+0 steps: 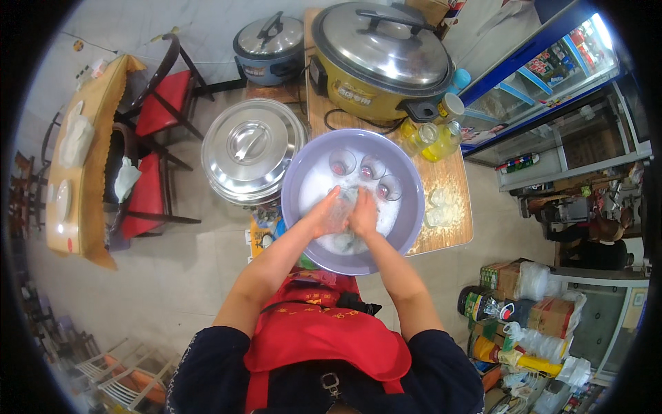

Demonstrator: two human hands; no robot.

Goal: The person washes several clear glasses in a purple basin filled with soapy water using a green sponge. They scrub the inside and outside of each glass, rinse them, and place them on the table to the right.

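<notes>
A round lavender plastic basin (pixel 359 265) with white suds stands in front of me, partly over the wooden table's corner. My left hand (pixel 327 213) is closed around a clear drinking glass (pixel 339 209) above the suds. Against the glass's right side is my right hand (pixel 363 215); its fingertips are partly hidden, and whether it grips the glass I cannot tell. Three more glasses stand in the foam at the back and right: one (pixel 342 162), a second (pixel 372 167) and a third (pixel 389 188). Something clear lies in the suds below my hands.
A lidded steel pot (pixel 253 150) stands left of the basin. Behind are a large yellow-green cooker (pixel 372 88) and a smaller blue-grey one (pixel 271 67). Jars of yellow liquid (pixel 442 142) and small wet glasses (pixel 437 216) sit on the wooden table (pixel 455 181) at right.
</notes>
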